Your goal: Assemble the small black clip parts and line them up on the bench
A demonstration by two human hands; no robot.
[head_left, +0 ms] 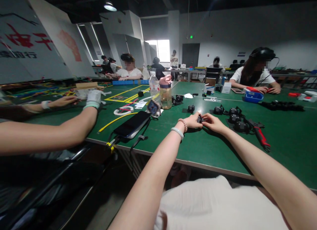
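The small part (200, 119) I pinch looks like dark plastic. My bangle (177, 133) is smooth and polished, my shirt (210, 203) matt cloth. The tabletop (170, 150) looks smooth, with a faint sheen; the phone (133, 124) has a glossy, glassy front, the bottle (154, 84) is clear plastic, the blue box (253, 96) shiny plastic.

The person's fingers (208, 119) partly cover a black part (199, 119), too small to identify. The frame's edge cuts off a neighbour's arm (49, 136) at nine o'clock, the wall lettering (24, 42) at ten and the worktop (294, 137) at three.
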